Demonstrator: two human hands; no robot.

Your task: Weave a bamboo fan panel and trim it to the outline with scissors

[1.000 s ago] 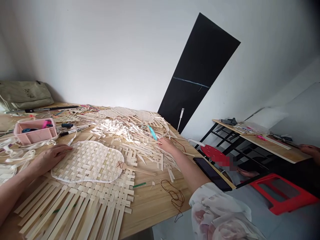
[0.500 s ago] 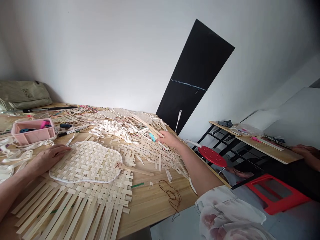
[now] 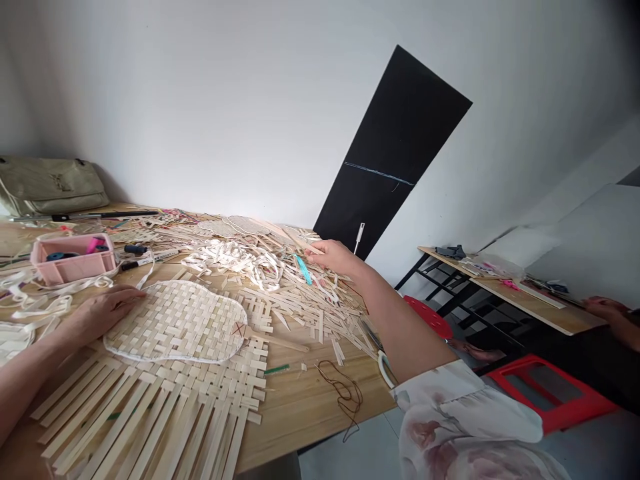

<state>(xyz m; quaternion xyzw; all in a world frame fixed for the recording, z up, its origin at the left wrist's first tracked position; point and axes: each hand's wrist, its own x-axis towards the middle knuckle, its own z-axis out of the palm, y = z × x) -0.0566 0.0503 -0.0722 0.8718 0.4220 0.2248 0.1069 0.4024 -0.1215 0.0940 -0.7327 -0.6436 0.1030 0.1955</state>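
Observation:
My left hand [image 3: 107, 312] lies flat, fingers extended, across the left edge of a woven fan panel [image 3: 175, 323] with a white bound rim. That panel lies on a larger loose-ended mat of woven bamboo strips [image 3: 210, 393]. A flat wooden handle [image 3: 275, 341] with a crossed stitch juts from the panel's right side. Out over the scrap heap, my right hand [image 3: 334, 259] is closed on pale bamboo strips [image 3: 287, 233] that point toward the wall. Below that hand lie a turquoise piece [image 3: 303, 269] and loose bamboo offcuts [image 3: 305, 307].
A pink bin [image 3: 75, 261] with spools, a marker [image 3: 150, 259] and a bag [image 3: 53, 185] are at left. White fabric tape [image 3: 235, 259] is heaped midtable. Brown cord [image 3: 345, 393] and scissors [image 3: 384, 367] lie near the right edge. Red stools [image 3: 560, 400] and another person's hand [image 3: 607, 307] are beyond.
My right hand has moved up and slightly away with the strips, showing more of the turquoise piece. The scissors have come into view beside my forearm. My left hand stays on the panel.

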